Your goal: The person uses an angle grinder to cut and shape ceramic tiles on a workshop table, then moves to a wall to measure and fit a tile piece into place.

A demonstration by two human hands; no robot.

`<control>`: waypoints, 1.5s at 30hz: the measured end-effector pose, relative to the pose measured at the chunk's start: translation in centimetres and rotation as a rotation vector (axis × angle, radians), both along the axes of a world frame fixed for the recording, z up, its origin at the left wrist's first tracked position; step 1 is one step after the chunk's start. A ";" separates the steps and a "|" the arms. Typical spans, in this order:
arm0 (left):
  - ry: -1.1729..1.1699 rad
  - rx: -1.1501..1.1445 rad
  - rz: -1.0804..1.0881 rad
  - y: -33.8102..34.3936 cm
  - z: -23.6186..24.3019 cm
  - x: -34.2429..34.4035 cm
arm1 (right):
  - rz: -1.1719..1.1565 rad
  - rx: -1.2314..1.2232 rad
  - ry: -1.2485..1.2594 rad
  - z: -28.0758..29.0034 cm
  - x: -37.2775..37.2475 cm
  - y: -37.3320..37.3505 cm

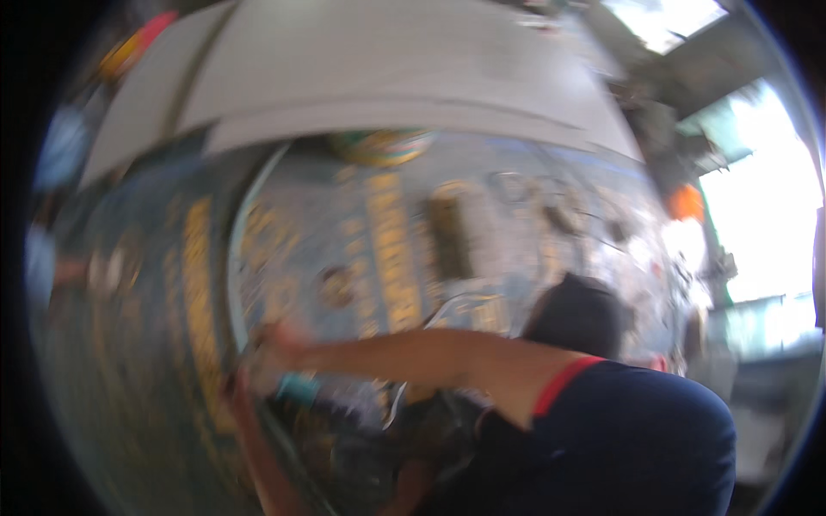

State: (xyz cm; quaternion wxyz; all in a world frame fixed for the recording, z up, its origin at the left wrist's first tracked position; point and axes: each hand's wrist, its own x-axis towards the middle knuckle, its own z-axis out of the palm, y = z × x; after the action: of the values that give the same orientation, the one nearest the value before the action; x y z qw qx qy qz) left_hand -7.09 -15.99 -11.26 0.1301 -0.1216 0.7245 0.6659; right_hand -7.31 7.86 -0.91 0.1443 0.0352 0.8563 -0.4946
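My right hand [284,344] reaches from the lower right to a long pale strip [241,215] on the worn blue-grey surface with yellow markings [383,249]. My left hand [241,383] comes up from below, close to my right hand at the strip. Both are smeared by motion, so their fingers and what they hold are unclear. A teal and dark object [298,389] lies just beside them, under my right forearm, along with a thin white cord [391,411].
Large pale boards [404,60] span the back. A dark block [449,236], a round container [379,150] and a dark rounded shape [572,314] are in view. Another person's hand [69,271] and blue clothing show at the left, near a whitish object [107,268]. Bright openings are right.
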 end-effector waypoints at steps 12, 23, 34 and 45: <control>0.035 -0.339 0.106 3.2 15.7 2.2 | 0.249 0.062 0.275 8.4 -0.3 -2.6; 0.030 -0.132 0.161 3.5 13.0 2.5 | 0.267 -0.085 0.581 5.9 0.5 -1.7; -0.008 -0.154 0.152 3.9 13.7 2.1 | 0.354 0.077 0.667 5.8 0.9 -2.7; -0.038 -0.054 0.183 4.2 14.0 2.3 | 0.381 0.035 0.645 5.3 1.1 -2.7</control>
State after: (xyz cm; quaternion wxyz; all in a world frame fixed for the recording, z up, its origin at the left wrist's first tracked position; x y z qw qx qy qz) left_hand -4.78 -11.82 2.72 0.0792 -0.2031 0.7256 0.6527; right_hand -6.20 5.21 4.41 -0.0439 -0.2798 0.8573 -0.4299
